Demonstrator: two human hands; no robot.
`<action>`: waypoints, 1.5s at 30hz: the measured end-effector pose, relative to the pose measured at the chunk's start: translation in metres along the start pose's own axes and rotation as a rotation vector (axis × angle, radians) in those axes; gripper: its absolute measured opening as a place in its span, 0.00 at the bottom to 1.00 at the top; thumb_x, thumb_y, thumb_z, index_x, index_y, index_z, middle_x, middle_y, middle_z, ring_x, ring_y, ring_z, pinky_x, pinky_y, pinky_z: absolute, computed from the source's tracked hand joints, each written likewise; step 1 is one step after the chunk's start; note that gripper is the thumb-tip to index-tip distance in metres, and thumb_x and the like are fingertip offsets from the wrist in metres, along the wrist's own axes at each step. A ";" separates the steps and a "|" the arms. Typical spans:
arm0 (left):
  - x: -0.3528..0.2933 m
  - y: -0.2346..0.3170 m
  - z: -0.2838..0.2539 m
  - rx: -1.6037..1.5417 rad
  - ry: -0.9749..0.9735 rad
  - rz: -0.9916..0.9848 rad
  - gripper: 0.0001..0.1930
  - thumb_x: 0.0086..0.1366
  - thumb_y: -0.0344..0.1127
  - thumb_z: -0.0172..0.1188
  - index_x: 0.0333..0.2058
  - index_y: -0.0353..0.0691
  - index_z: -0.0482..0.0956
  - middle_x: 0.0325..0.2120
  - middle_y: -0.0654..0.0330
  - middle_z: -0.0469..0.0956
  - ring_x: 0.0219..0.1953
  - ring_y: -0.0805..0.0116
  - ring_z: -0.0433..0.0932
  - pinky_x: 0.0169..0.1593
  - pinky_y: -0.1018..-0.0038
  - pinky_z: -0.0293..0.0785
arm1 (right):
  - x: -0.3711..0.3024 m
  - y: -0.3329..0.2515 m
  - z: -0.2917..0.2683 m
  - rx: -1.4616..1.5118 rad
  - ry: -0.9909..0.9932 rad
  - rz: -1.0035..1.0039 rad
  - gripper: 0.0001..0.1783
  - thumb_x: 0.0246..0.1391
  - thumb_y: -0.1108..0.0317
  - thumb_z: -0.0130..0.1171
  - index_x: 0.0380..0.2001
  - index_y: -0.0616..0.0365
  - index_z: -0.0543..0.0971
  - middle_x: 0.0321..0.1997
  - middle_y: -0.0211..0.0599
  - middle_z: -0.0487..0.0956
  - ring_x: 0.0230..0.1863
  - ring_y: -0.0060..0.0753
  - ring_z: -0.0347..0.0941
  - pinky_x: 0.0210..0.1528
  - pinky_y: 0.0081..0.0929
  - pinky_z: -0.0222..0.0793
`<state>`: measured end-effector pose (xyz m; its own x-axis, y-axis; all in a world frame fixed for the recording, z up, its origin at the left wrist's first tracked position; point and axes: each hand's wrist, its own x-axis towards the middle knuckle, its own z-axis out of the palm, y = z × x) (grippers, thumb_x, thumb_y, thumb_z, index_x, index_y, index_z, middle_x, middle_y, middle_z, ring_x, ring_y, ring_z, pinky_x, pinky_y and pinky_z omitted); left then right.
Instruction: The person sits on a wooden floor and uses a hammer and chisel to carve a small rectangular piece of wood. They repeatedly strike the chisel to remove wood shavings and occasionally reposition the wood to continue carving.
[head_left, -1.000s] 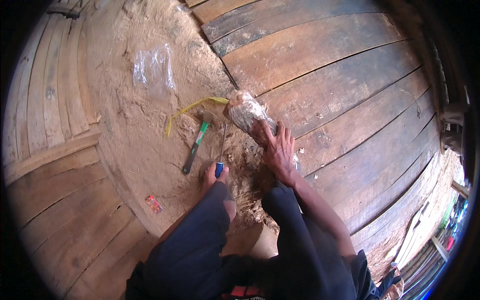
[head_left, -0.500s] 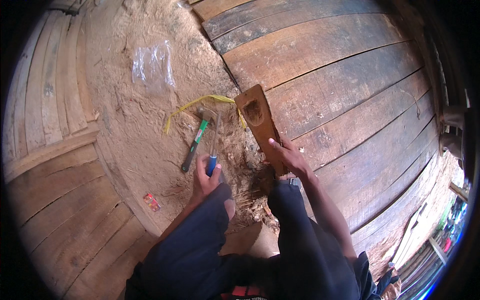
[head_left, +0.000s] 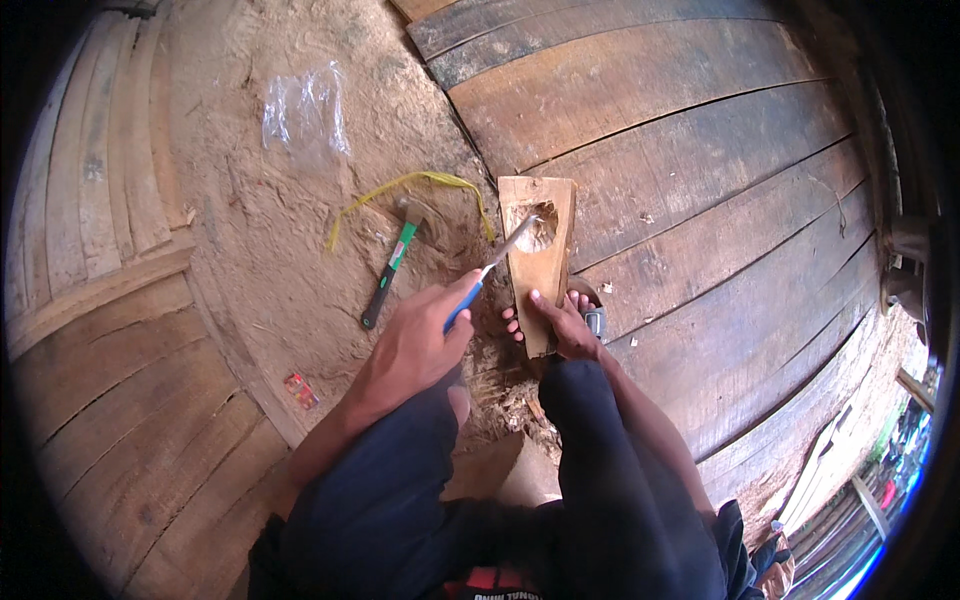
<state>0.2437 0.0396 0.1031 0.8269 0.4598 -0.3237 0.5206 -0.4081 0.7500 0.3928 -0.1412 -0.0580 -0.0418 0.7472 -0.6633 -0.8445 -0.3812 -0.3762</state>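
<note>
My left hand point(head_left: 425, 335) is closed round the blue handle of a chisel point(head_left: 508, 247). The chisel's long metal shaft slants up to the right, its tip inside a rough hollow near the far end of a pale wooden block point(head_left: 540, 275). My right hand point(head_left: 565, 325) grips the block's near end, thumb on top and fingertips showing at the left edge. A hammer point(head_left: 392, 265) with a green and black handle lies on the ground left of the block; its head is partly blurred into the dirt.
A yellow strip point(head_left: 410, 178) curves over the ground beyond the hammer. Clear plastic wrap point(head_left: 305, 112) lies farther off, and a small red packet point(head_left: 300, 391) nearer on the left. Wooden planks point(head_left: 690, 210) spread to the right, with more boards point(head_left: 130, 400) at left. A buckled strap point(head_left: 595, 321) shows beside my right hand.
The block has turned over, its darker face giving way to a pale one with a hollow. My left hand has risen rightward, bringing the chisel tip into that hollow.
</note>
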 end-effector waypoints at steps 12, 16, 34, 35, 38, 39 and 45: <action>0.009 0.001 0.017 0.239 -0.087 -0.042 0.24 0.62 0.36 0.52 0.57 0.38 0.71 0.31 0.44 0.76 0.32 0.43 0.79 0.37 0.54 0.76 | 0.005 0.010 -0.007 -0.104 0.028 -0.003 0.20 0.68 0.56 0.49 0.47 0.65 0.75 0.39 0.40 0.82 0.30 0.27 0.78 0.32 0.23 0.75; 0.019 -0.001 0.031 0.178 -0.049 -0.084 0.24 0.62 0.33 0.52 0.57 0.37 0.71 0.33 0.43 0.76 0.33 0.42 0.78 0.39 0.53 0.75 | 0.001 0.008 -0.003 0.019 0.041 -0.002 0.21 0.68 0.56 0.48 0.46 0.65 0.75 0.39 0.40 0.82 0.29 0.28 0.78 0.32 0.23 0.75; 0.004 -0.005 0.022 0.091 -0.132 -0.057 0.23 0.61 0.30 0.53 0.56 0.31 0.71 0.36 0.38 0.77 0.39 0.41 0.77 0.45 0.56 0.73 | 0.005 0.007 -0.007 -0.028 -0.062 0.002 0.23 0.68 0.53 0.47 0.48 0.65 0.73 0.41 0.42 0.82 0.33 0.29 0.79 0.37 0.26 0.76; 0.003 -0.004 0.029 0.099 -0.099 -0.038 0.23 0.61 0.30 0.53 0.56 0.32 0.71 0.34 0.39 0.76 0.38 0.41 0.77 0.43 0.54 0.73 | 0.003 0.004 -0.007 -0.040 -0.063 -0.005 0.23 0.68 0.53 0.46 0.47 0.65 0.73 0.41 0.42 0.82 0.33 0.29 0.79 0.37 0.26 0.76; 0.005 0.001 0.039 0.066 -0.056 -0.038 0.22 0.64 0.31 0.51 0.57 0.33 0.70 0.32 0.39 0.75 0.36 0.39 0.77 0.41 0.52 0.72 | 0.000 0.002 -0.010 -0.001 -0.038 0.022 0.24 0.68 0.51 0.45 0.47 0.65 0.74 0.40 0.40 0.82 0.32 0.28 0.78 0.37 0.25 0.76; 0.006 0.002 0.041 0.047 -0.052 -0.047 0.22 0.64 0.31 0.50 0.57 0.33 0.69 0.32 0.39 0.75 0.36 0.38 0.76 0.42 0.52 0.72 | 0.000 0.002 -0.012 0.012 -0.029 0.055 0.24 0.68 0.51 0.45 0.47 0.64 0.74 0.40 0.39 0.82 0.32 0.28 0.78 0.36 0.25 0.76; -0.004 -0.043 0.088 -0.192 0.184 0.061 0.21 0.68 0.31 0.48 0.58 0.33 0.67 0.42 0.41 0.77 0.38 0.38 0.76 0.47 0.54 0.71 | 0.006 -0.008 0.004 -0.166 -0.100 0.039 0.25 0.68 0.49 0.46 0.42 0.62 0.77 0.32 0.34 0.81 0.28 0.25 0.76 0.32 0.22 0.73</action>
<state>0.2371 -0.0143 0.0214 0.7937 0.5817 -0.1777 0.4069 -0.2905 0.8661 0.3969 -0.1310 -0.0564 -0.1326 0.7772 -0.6151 -0.7417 -0.4894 -0.4586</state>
